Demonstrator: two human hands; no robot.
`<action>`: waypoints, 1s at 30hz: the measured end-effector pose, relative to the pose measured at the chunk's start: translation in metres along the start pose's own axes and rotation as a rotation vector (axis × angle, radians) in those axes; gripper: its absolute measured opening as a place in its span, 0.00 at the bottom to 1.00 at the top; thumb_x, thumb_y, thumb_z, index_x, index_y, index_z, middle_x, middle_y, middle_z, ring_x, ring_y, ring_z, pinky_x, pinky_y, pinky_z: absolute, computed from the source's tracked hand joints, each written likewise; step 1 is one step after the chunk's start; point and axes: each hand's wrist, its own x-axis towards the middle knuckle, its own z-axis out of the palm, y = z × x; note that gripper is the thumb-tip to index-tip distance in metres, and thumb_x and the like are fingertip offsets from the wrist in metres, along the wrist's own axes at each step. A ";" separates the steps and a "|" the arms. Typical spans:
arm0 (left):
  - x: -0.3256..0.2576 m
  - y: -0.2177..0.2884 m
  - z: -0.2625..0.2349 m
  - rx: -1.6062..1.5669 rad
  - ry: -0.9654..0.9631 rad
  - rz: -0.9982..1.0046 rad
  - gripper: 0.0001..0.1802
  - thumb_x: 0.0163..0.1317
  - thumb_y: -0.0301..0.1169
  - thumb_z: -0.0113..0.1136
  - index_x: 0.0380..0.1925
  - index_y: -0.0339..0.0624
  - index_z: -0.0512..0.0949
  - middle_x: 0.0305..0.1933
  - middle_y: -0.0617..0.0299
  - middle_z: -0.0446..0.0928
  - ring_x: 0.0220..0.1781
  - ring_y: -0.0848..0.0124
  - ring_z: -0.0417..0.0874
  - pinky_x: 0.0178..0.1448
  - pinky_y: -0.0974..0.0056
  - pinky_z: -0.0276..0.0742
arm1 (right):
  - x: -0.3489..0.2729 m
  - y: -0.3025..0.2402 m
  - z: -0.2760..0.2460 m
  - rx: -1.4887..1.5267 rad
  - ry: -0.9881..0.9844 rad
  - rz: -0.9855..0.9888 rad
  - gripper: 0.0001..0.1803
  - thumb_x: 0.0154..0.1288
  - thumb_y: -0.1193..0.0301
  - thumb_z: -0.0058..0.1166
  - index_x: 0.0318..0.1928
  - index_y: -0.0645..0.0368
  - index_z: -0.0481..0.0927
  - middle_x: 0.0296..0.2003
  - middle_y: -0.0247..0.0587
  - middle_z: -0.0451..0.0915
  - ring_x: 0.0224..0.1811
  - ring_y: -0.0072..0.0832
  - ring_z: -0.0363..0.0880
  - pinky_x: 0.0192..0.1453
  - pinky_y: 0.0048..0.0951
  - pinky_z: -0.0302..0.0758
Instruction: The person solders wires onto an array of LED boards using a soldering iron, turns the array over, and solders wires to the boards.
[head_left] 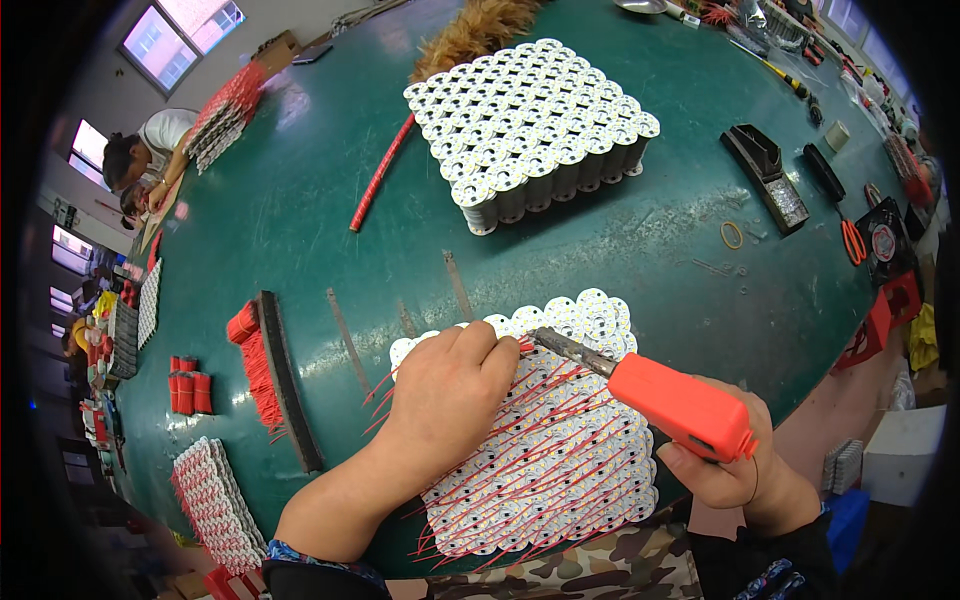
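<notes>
Vantage: head-worn fisheye camera, above the green table (300, 200).
Facing: steeply downward and forward across the table, edges bending toward the rim.
Nearness: close over both forearms, entering from the lower edge.

Spread across a green tabletop (330, 180): a block of stacked white round boards (535, 125) at upper centre, a red wire bundle (381, 172) to its left, a black tray (766, 176), a rubber band (732, 235) and orange-handled scissors (853, 241) at right, cut red wires (255, 365) at left.
</notes>
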 end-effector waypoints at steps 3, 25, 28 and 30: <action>0.000 -0.001 0.000 0.029 0.003 0.032 0.09 0.55 0.28 0.61 0.36 0.39 0.80 0.32 0.58 0.75 0.35 0.61 0.82 0.37 0.56 0.78 | -0.002 0.002 -0.002 0.053 -0.012 0.030 0.28 0.58 0.75 0.69 0.59 0.72 0.76 0.45 0.54 0.87 0.41 0.40 0.90 0.47 0.33 0.85; 0.001 0.000 0.001 0.028 0.016 0.031 0.07 0.54 0.27 0.61 0.34 0.40 0.79 0.32 0.58 0.74 0.35 0.61 0.82 0.37 0.56 0.78 | 0.000 -0.002 -0.001 0.025 -0.021 0.035 0.29 0.59 0.76 0.69 0.59 0.71 0.76 0.42 0.52 0.87 0.38 0.37 0.90 0.45 0.31 0.84; 0.000 0.000 0.000 0.031 0.015 0.027 0.07 0.54 0.27 0.61 0.34 0.40 0.79 0.32 0.58 0.75 0.35 0.61 0.82 0.37 0.56 0.78 | -0.001 -0.002 -0.001 0.027 -0.029 0.042 0.29 0.58 0.76 0.69 0.59 0.71 0.76 0.42 0.52 0.87 0.38 0.36 0.90 0.45 0.31 0.84; 0.000 0.000 0.000 0.032 0.015 0.026 0.07 0.54 0.27 0.61 0.34 0.40 0.79 0.32 0.58 0.75 0.35 0.61 0.82 0.37 0.56 0.78 | -0.002 -0.001 0.000 0.039 -0.036 0.049 0.29 0.58 0.76 0.69 0.59 0.71 0.76 0.42 0.51 0.87 0.38 0.37 0.90 0.45 0.31 0.84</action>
